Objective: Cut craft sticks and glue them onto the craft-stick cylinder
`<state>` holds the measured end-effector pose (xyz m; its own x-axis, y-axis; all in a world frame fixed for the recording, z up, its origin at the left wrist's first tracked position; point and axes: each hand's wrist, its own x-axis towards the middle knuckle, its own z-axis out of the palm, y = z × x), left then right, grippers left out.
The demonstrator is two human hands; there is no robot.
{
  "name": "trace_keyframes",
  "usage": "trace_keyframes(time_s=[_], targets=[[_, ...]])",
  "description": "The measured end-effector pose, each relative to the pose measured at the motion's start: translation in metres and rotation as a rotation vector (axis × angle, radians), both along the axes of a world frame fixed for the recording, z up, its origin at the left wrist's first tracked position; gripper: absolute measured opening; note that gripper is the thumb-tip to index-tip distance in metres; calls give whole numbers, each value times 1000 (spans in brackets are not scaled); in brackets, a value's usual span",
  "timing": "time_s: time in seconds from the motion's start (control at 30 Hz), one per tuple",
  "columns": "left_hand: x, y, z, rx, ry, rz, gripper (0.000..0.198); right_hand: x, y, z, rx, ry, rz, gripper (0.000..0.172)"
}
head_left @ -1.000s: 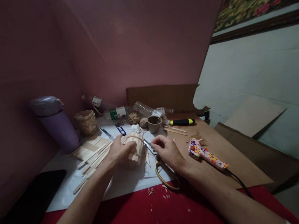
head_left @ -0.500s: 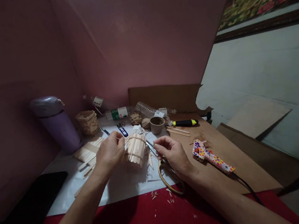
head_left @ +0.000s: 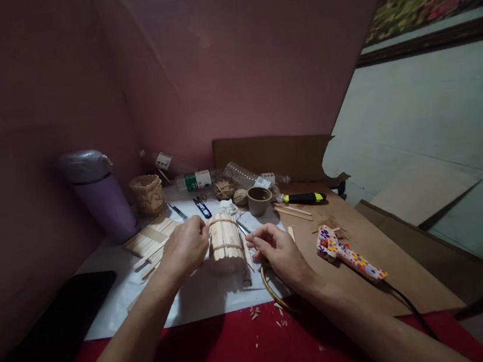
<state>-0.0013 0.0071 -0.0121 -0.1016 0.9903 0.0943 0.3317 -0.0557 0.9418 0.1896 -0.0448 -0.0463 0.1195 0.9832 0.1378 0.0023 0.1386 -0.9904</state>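
A plastic cup covered with wooden craft sticks (head_left: 225,237) lies on its side on white paper, its sticks circled by two bands of twine. My left hand (head_left: 188,243) is closed against the left side of it; what the fingertips pinch, if anything, is hidden. To its right, my right hand (head_left: 279,252) is closed in a pinch, and I cannot make out anything between thumb and finger. Under the right hand lies a pair of scissors (head_left: 273,288) with a brass-coloured handle, partly covered. A pointed sliver of stick (head_left: 248,253) rests between the cup and that hand.
Craft sticks (head_left: 149,239) and a woven basket (head_left: 147,194) are at left, near a purple tumbler (head_left: 106,206). Behind stand a small pot (head_left: 260,201), twine balls (head_left: 240,197) and plastic bottles. A flowered glue gun (head_left: 350,256) and a yellow-black handled tool (head_left: 304,198) lie on cardboard at right.
The stick-covered cup has turned more upright in view, its twine bands now nearly level. My right hand has come slightly lower and covers more of the scissors. The whole view has shifted slightly.
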Motion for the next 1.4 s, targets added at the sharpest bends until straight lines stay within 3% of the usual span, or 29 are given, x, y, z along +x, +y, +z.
trace_keyframes(time_s=[0.03, 0.1, 0.2, 0.27, 0.43, 0.7, 0.83, 0.93, 1.1, 1.27, 1.4], targets=[[2, -2, 5, 64, 223, 36, 16, 1, 1, 1, 16, 0, -18, 24], [6, -7, 13, 192, 395, 92, 14, 3, 0, 5, 47, 34, -21, 21], [16, -16, 17, 329, 178, -111, 17, 2, -6, 13, 71, 116, 11, 20], [25, -24, 17, 305, 13, -263, 17, 0, -12, 19, 97, 139, 16, 24], [44, -43, 19, 246, -101, -450, 18, -5, -29, 27, 180, 79, 34, 26], [45, -46, 19, -223, -537, -538, 32, 7, -26, 31, 237, 67, -36, 9], [43, -47, 18, -179, -578, -515, 30, 3, -22, 34, 119, 166, 143, 25], [42, -47, 19, -76, -550, -478, 27, -4, -27, 37, 62, 34, 250, 29], [39, -41, 20, -38, -686, -427, 28, 9, -37, 54, 185, -189, 112, 25], [35, -37, 23, 3, -694, -394, 28, 48, -38, 81, 262, -109, -86, 19], [35, -38, 26, 23, -744, -425, 33, 65, -45, 80, 239, -108, -181, 31]])
